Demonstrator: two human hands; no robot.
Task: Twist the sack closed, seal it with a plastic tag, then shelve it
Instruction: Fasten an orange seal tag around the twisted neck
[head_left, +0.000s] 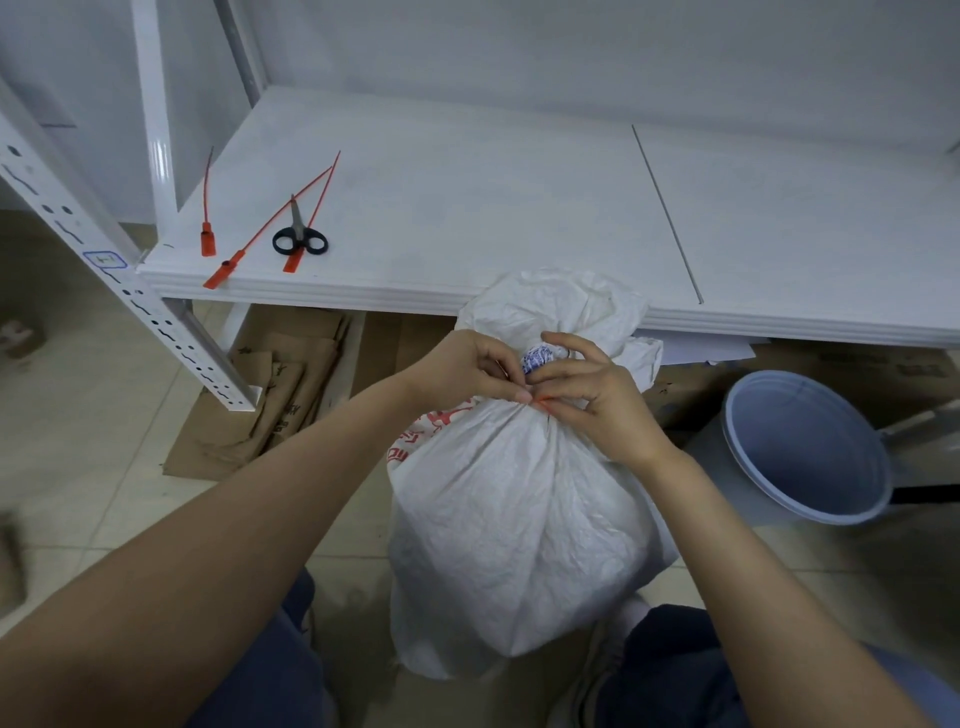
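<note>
A full white woven sack (514, 525) stands upright on the tiled floor between my knees, its neck twisted tight. An orange plastic tag (543, 400) circles the neck; only a short piece shows between my fingers. My left hand (467, 366) and my right hand (587, 395) meet at the neck, and both pinch the tag with fingertips. The sack's loose top (561, 306) flares up behind my hands, in front of the white shelf (467, 208).
Three spare orange tags (208, 244) (224, 270) (292, 261) and black-handled scissors (300, 240) lie on the shelf's left front corner. A grey bucket (810, 452) stands on the right. Flattened cardboard (280, 395) lies under the shelf, whose slanted upright (130, 296) is at left.
</note>
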